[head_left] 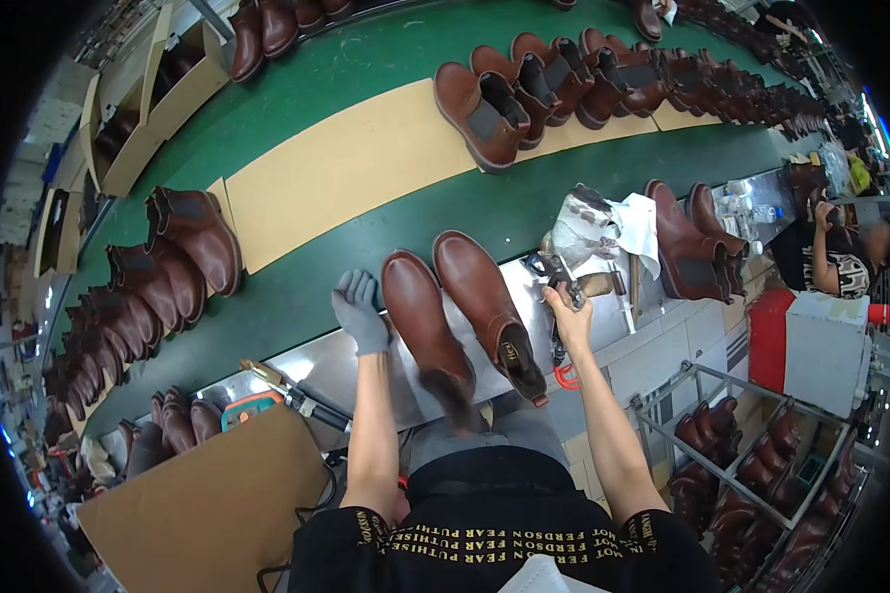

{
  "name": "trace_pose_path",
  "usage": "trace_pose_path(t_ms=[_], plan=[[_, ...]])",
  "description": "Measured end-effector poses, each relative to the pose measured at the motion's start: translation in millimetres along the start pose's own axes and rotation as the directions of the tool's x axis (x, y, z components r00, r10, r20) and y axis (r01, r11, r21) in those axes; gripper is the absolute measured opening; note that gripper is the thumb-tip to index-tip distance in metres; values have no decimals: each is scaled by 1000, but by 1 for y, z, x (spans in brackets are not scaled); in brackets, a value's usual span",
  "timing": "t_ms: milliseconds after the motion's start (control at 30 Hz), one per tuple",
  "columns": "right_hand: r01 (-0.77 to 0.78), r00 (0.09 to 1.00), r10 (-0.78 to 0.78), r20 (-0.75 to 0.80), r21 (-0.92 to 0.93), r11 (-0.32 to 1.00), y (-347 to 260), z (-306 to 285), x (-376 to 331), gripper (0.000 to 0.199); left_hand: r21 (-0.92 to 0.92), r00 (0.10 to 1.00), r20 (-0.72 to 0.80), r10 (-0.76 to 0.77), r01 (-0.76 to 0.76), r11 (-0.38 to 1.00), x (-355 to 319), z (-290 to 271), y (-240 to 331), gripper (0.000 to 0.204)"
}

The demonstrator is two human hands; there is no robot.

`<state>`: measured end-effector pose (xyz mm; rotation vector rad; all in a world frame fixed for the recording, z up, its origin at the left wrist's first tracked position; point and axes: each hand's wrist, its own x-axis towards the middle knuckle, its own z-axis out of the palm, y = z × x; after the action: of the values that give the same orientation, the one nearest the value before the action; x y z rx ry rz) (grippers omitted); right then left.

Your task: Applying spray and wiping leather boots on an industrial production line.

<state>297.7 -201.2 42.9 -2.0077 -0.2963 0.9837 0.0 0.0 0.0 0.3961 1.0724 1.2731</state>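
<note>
Black cloth of a shirt (504,482) was noted nearest the camera, with a cardboard sheet (208,494) to its left. Ahead of the body, two brown boots were found side by side between the hands: a left-hand boot (417,308) and a right-hand boot (477,289). Their long axes ran away from the body, shafts near and toes far, the toes inclined somewhat leftward. A steel strip (311,366) was seen along the near edge of the green bench (396,227), below the boots.

The left hand (358,314), gloved in grey, was recorded just beside the outer flank of the left-hand boot, near its toe; contact could not be confirmed. Its grip was loosely half-curled, with nothing seen in it. The left hand was judged the nearer to the pair. The bare right hand (570,314) was placed right of the right-hand boot, apart from it, its fingers bent in against a dark object (546,265); whether this was held or merely touched could not be told.

Beyond were observed a stained cloth (585,222), a tan board (336,168) and, farthest, a row of brown boots (564,74).
</note>
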Motion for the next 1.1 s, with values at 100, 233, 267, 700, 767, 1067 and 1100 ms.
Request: trace_pose_path(t_ms=[100,233,267,700,767,1067,1100], plan=[[370,868,-401,-293,-157,916,3,3,-24,30,392,988,-45,144,-115,913,-69,8,9,46],[598,758,-652,-21,-378,706,-16,-3,-93,38,209,977,-66,-204,213,954,-144,-25,-21,36],[529,845,-525,100,-287,798,2,7,-88,39,56,926,-8,-378,377,924,-152,-41,-37,34],[398,827,-437,355,181,899,-7,-27,-86,36,-129,913,404,-52,113,985,-290,109,43,81],[334,941,-337,-33,-77,939,-4,-37,-81,54,-260,902,425,-79,206,943,-288,106,47,81],[388,907,-403,118,136,912,8,-17,3,30,-557,761,641,-105,554,619,-267,108,48,71],[397,896,-419,147,159,904,-1,-19,-6,29,-552,755,651,-80,543,632,-265,110,51,71]])
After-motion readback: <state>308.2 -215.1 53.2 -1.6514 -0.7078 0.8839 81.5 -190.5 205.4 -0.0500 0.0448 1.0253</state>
